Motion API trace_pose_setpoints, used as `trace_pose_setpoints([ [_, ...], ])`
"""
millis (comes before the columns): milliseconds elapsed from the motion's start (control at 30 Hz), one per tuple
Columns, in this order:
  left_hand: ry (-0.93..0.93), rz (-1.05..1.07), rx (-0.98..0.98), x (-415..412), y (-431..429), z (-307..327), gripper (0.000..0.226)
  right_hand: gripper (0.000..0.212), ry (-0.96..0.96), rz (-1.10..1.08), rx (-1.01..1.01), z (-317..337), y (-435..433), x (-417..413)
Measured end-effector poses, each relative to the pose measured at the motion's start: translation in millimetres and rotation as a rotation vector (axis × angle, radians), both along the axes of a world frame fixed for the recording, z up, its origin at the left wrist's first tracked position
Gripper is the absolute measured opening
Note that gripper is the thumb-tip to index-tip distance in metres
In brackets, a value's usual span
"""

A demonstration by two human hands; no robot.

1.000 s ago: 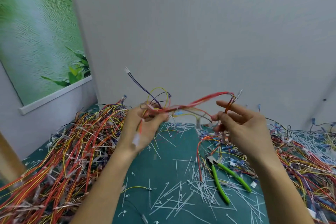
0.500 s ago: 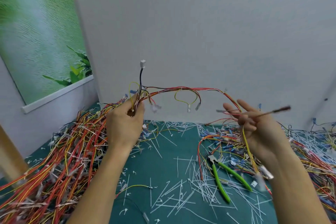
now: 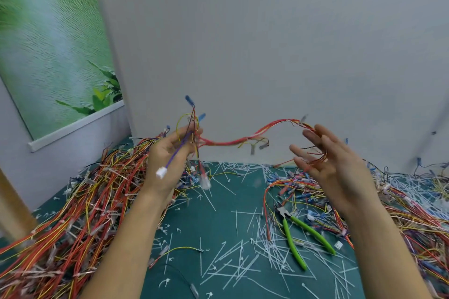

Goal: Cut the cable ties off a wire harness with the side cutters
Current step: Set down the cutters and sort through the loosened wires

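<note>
Red wire harness [image 3: 226, 143], axis left-right

Hanging picture [image 3: 48, 43] on left side wall: green rippled water, leafy plant in its lower right corner. White rail [image 3: 75, 126] along picture's bottom edge. Strip of pale side wall [image 3: 60, 165] below picture. Wall corner just right of picture, running down to work surface. Plain pale grey wall [image 3: 267, 31] right of picture, filling most of view, soft even light on it. Dark teal work surface [image 3: 226, 204] below and right of picture, meeting both walls. Light brown wooden post [image 3: 12, 206] below picture, at far left edge.
</note>
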State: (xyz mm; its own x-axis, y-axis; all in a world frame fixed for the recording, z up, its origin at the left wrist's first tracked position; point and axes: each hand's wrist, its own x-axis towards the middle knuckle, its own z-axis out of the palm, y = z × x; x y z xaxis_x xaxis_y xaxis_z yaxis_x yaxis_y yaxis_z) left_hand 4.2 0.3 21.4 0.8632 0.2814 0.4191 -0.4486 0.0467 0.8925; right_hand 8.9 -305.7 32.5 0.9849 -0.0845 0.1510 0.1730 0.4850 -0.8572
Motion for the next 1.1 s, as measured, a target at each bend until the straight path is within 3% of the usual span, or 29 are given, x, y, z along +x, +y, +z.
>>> trace_pose_setpoints([
  [200, -0.067, -0.124, -0.019, -2.0, 12.4, 3.5, 0.051, 0.023, -0.098, -0.27, -0.369, -5.2, -5.3, -0.6],
  [400, -0.057, -0.105, -0.029, -0.7, 14.9, 2.7, 0.038, 0.028, -0.18, -0.362, -0.494, -5.8, -3.1, -3.6],
  [667, -0.289, 0.305, 0.327, 10.3, 15.2, -10.4, 0.058, 0.037, -0.239, -0.406, -0.556, -6.9, 3.6, -6.0],
  [900, -0.557, 0.518, 0.51, 4.9, 7.3, -10.7, 0.032, 0.035, -0.282, -0.419, -0.626, -7.2, 9.0, -7.7],
  [1100, -0.611, 0.669, 0.563, 6.7, 5.0, -19.1, 0.023, 0.033, -0.275, -0.466, -0.675, -8.7, 11.3, -7.6],
])
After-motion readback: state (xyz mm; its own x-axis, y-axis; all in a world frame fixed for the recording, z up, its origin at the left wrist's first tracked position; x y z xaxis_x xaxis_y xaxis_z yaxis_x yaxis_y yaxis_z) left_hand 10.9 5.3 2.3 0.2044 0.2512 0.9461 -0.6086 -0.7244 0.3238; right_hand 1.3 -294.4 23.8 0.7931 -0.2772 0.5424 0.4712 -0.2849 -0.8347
